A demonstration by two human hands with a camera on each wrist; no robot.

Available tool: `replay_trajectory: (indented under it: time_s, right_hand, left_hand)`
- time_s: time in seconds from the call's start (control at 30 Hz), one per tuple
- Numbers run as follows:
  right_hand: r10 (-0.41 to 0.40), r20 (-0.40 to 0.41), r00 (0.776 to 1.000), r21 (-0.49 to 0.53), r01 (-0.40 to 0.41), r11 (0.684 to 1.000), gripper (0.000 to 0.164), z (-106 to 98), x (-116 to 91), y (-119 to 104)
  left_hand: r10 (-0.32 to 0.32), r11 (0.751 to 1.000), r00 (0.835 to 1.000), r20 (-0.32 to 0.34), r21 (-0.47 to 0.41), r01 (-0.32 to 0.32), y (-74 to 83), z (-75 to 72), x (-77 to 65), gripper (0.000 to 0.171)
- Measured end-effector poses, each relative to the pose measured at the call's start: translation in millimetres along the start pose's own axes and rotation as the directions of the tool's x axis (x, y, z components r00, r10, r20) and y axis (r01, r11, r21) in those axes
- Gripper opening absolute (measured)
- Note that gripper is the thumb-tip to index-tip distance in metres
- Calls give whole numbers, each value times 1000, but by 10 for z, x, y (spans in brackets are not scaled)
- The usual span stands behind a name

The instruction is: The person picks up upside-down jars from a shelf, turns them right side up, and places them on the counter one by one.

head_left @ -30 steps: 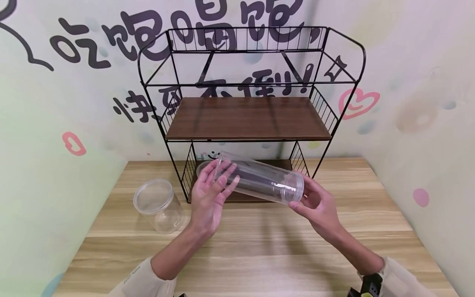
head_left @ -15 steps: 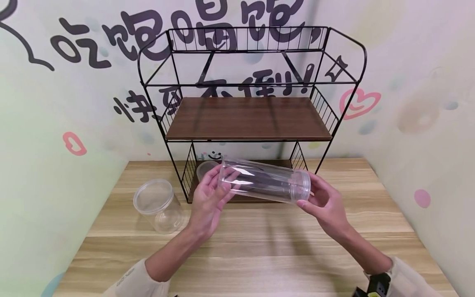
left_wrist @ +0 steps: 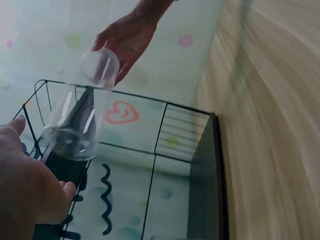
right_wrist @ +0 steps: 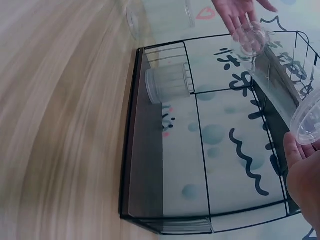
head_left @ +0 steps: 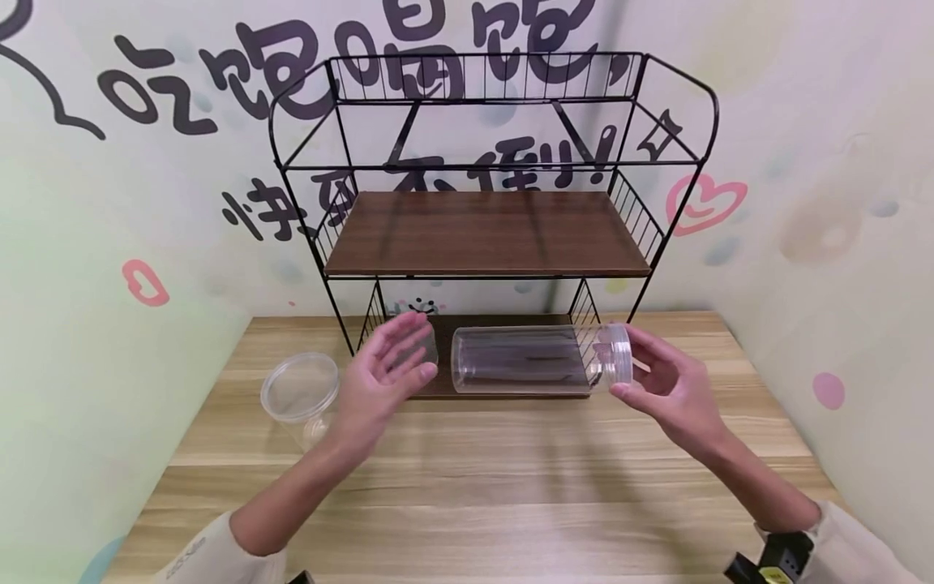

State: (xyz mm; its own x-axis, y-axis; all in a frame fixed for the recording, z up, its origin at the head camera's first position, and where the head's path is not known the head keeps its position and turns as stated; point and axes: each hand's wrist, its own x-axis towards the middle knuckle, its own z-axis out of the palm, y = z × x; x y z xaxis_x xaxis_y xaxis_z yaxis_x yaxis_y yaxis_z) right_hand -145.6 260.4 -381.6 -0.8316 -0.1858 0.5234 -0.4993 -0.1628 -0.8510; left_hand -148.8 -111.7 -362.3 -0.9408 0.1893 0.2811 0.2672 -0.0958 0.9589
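A tall clear plastic jar [head_left: 525, 361] lies sideways in the air, in front of the rack's lower shelf. My right hand [head_left: 674, 389] grips its lidded end, thumb below and fingers behind the lid. In the right wrist view the lid [right_wrist: 307, 122] sits against the fingers. My left hand [head_left: 379, 381] is off the jar's base, fingers extended and thumb apart, with a gap between. The left wrist view has the jar [left_wrist: 75, 120] beyond the left palm [left_wrist: 30, 175]. A smaller clear jar [right_wrist: 170, 82] stands on the lower shelf, partly behind my left hand in the head view.
A black wire rack [head_left: 328, 280] with a brown middle shelf [head_left: 489, 231] and a brown lower shelf [head_left: 511, 396] stands against the wall. Left of it, on the wooden table [head_left: 511, 503], is a wide clear jar [head_left: 299, 389] with a lid, partly behind my left hand.
The left hand has let go of the jar's base and moved left. The right hand has moved right with the jar, which has turned from slanting to nearly level.
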Motion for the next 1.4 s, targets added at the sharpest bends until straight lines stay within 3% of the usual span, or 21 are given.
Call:
replay_trajectory:
  time_s: [0.13,0.23,0.33,0.53,0.6,0.67,0.77,0.83,1.0,1.1,1.27,1.4]
  right_hand:
    - [18,22,1000,-80,-16,997,71,-99,30,-77]
    - [20,38,999,-157,-14,988,71,-169,56,-142]
    - [31,52,998,-245,-17,969,73,-235,89,-220]
    - [38,101,994,-367,2,930,76,-354,147,-337]
    - [27,113,993,-383,19,923,78,-380,163,-350]
    - [21,121,992,-430,33,902,79,-403,171,-362]
    - [31,138,990,-539,49,841,82,-443,183,-383]
    - [42,156,987,-607,62,792,82,-475,193,-395]
    - [58,224,973,-699,119,705,81,-562,232,-400]
    - [56,263,963,-756,169,633,81,-604,255,-404]
    - [54,326,944,-827,257,499,79,-671,300,-411]
    - [64,368,928,-845,304,440,76,-730,322,-407]
  left_hand:
    - [106,988,994,-40,120,-101,122,-130,-9,74]
    - [198,964,976,-90,198,-178,198,-202,-31,77]
    - [286,941,946,-153,233,-247,259,-267,-52,81]
    - [443,883,864,-238,283,-374,349,-376,-29,82]
    - [469,867,848,-247,311,-389,361,-410,-2,83]
    - [476,859,842,-253,340,-383,375,-447,33,83]
    - [454,863,846,-280,373,-340,400,-506,104,82]
    - [417,875,860,-295,386,-292,422,-548,156,84]
    - [306,902,904,-299,394,-176,472,-638,312,87]
    - [246,915,923,-296,384,-121,493,-674,406,91]
    - [175,918,939,-296,393,-47,500,-716,554,98]
    - [126,916,950,-284,400,-2,487,-744,653,99]
